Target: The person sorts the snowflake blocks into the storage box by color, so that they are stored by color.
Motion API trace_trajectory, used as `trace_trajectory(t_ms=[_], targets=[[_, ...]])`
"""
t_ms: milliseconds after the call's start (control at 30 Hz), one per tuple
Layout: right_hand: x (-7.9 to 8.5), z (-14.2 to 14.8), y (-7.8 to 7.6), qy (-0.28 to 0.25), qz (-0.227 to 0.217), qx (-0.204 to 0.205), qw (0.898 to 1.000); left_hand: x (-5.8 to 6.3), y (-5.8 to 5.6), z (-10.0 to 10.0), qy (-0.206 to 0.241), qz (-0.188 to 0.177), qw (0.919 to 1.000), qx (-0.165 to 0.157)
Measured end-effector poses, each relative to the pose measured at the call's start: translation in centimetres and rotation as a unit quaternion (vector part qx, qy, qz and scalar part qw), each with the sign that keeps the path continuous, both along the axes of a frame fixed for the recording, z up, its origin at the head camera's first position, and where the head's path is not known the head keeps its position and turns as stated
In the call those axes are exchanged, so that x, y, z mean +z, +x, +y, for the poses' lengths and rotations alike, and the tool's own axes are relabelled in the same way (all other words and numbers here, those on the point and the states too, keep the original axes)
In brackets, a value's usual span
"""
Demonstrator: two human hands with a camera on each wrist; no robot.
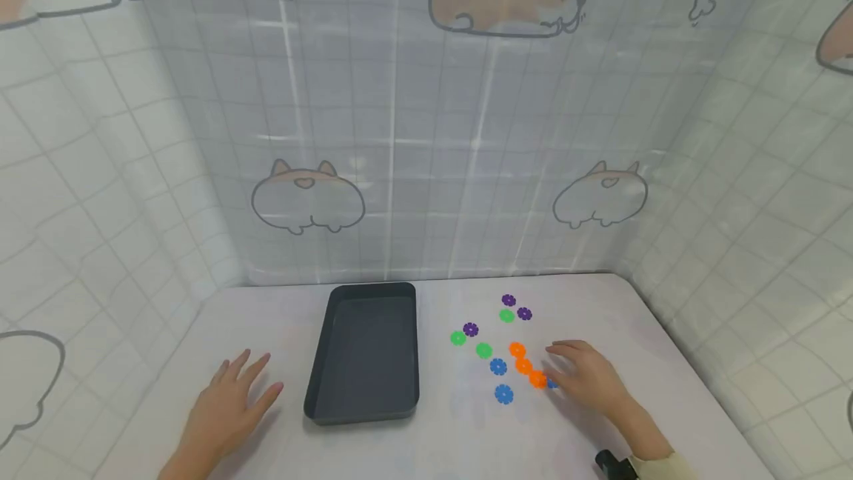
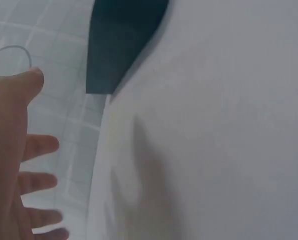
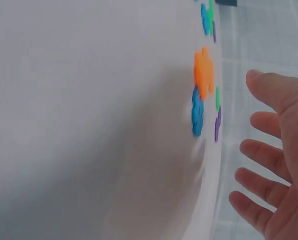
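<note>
My left hand (image 1: 225, 413) hovers over the white table left of a dark grey tray (image 1: 363, 419), its fingers spread and holding nothing. In the left wrist view, the tray's corner (image 2: 114, 55) shows beyond the thumb. To the tray's right lie several small flower-shaped plastic discs: orange discs (image 1: 523, 366) in a touching row, blue discs (image 1: 503, 394), green discs (image 1: 483, 350) and purple discs (image 1: 470, 330). My right hand (image 1: 589, 378) is just right of the orange row, fingers apart and holding nothing. Its thumb partly covers a blue disc (image 3: 197, 112) in the head view.
A translucent curtain (image 1: 433, 132) with a grid and cartoon dog prints stands behind the table (image 1: 440, 450) and along both sides. A dark band (image 1: 614, 465) is on the right wrist, beside a pale sleeve (image 1: 666, 467).
</note>
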State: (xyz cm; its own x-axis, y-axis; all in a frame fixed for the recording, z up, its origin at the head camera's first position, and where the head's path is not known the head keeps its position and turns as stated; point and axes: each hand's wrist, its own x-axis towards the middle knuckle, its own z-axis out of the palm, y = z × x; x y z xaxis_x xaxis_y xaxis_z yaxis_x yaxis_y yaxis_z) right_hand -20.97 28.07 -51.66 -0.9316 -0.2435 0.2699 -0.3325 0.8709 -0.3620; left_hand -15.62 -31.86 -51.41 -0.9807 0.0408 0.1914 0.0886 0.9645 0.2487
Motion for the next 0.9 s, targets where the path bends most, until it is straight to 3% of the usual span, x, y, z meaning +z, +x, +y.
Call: trace_trajectory(t_ms=[333,567,767,900], targets=[[0.2,-2.4,0.4,-0.056,-0.055,0.012,0.997,0.1,-0.1,2.1,0.126,0.045,0.991,-0.013],[-0.1,-3.6,0.8,-0.099,-0.057,0.036,0.993,-0.6,-0.4,3.4,0.192,0.038,0.9807,0.001],[-0.4,-4.2,1.2,-0.127,-0.059,0.032,0.99,-0.6,-0.8,4.8,0.26,0.052,0.9643,0.01],[-0.7,-4.5,1.7,-0.153,-0.083,0.034,0.984,-0.2,-1.1,5.7,0.314,0.016,0.9489,0.025]])
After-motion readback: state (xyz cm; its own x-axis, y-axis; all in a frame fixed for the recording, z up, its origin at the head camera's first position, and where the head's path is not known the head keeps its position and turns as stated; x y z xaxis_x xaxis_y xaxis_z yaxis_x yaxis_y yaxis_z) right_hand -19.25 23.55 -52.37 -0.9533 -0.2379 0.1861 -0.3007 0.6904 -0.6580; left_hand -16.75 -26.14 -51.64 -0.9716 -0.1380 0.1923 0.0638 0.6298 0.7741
